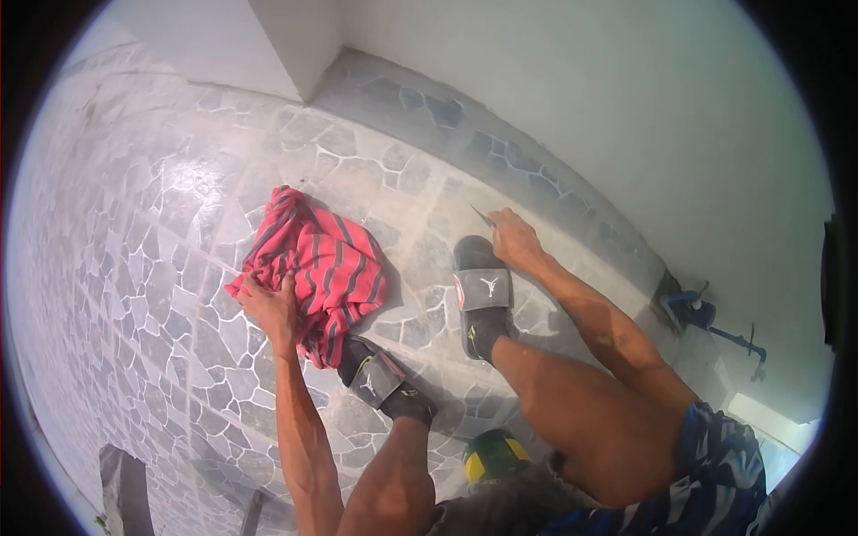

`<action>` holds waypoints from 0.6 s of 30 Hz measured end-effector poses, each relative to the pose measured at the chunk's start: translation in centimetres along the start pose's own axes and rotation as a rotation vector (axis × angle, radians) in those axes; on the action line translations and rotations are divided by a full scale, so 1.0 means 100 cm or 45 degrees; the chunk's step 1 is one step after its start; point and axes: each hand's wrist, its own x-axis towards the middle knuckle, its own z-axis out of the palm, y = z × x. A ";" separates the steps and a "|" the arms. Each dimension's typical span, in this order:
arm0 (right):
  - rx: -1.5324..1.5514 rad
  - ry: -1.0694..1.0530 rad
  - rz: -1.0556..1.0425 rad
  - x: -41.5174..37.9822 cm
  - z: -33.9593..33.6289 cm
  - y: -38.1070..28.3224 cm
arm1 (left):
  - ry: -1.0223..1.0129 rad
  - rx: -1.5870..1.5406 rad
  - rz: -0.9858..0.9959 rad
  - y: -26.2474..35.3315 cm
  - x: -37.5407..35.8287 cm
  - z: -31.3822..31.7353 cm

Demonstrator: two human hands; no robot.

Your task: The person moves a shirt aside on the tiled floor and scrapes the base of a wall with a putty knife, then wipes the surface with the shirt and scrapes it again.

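My left hand (271, 308) is closed on the near left edge of a red cloth with dark stripes (335, 259), which lies bunched on the stone-patterned floor. Over by the right slipper, my right hand (517, 239) is closed in a fist around a thin, pointed grey blade (482, 215). Only the blade's tip sticks out toward the upper left; the rest is hidden in the fist. The cloth reaches down to the toe of the left slipper (377, 379). The right slipper (483, 288) stands flat beside my right wrist.
A white wall (572, 80) with a stone-patterned base strip (500, 147) runs along the far right. Blue pipes with a tap (697, 313) stick out near it. Between my legs is a green and yellow container (494, 456). A grey post (125, 491) stands at lower left.
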 end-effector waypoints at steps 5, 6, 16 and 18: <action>-0.017 0.046 -0.019 -0.009 0.002 -0.001 | 0.013 0.044 0.026 -0.003 0.000 0.004; -0.037 0.051 -0.019 -0.010 0.002 -0.001 | 0.020 0.046 0.042 -0.003 0.000 0.005; -0.037 -0.070 0.100 -0.004 0.005 -0.001 | 0.029 0.085 0.047 -0.009 0.003 0.006; -0.016 -0.060 0.091 -0.005 0.005 0.000 | 0.016 0.073 0.034 -0.006 0.003 0.006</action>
